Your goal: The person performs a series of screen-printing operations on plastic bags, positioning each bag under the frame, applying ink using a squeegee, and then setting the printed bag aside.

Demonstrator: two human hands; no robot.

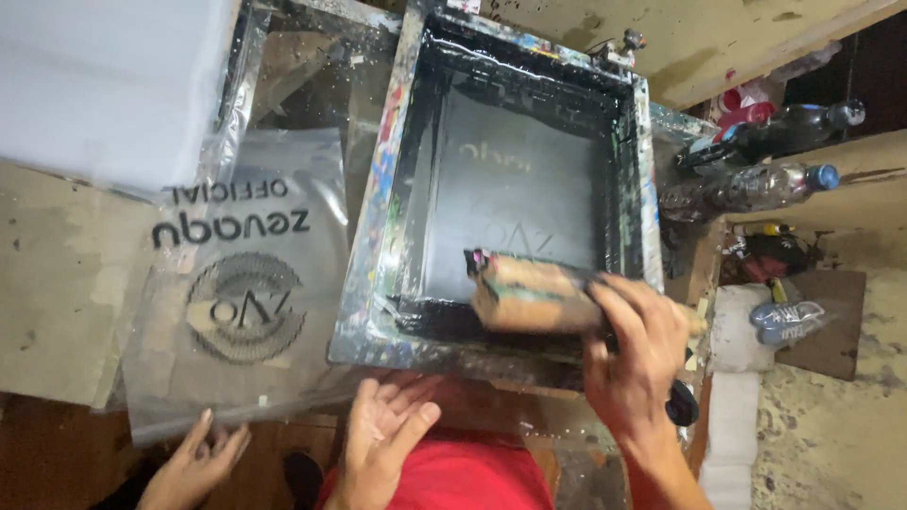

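Observation:
A paint-stained screen-printing frame [373, 217] with black ink on its mesh lies in the middle. My right hand [633, 354] grips a wooden squeegee [529, 293] that rests on the near right part of the mesh. My left hand [387, 430] is open, palm up, just under the frame's near edge, and holds nothing. Left of the frame lies a clear plastic bag [241, 283] printed with a black round logo and lettering. Another person's hand [198, 463] touches the bag's near edge.
A stack of pale sheets [104, 76] sits at the top left. Plastic bottles [775, 179] and other clutter crowd the right side next to the frame. A brown cardboard sheet [57, 283] lies under the bag. My red shirt [463, 477] shows at the bottom.

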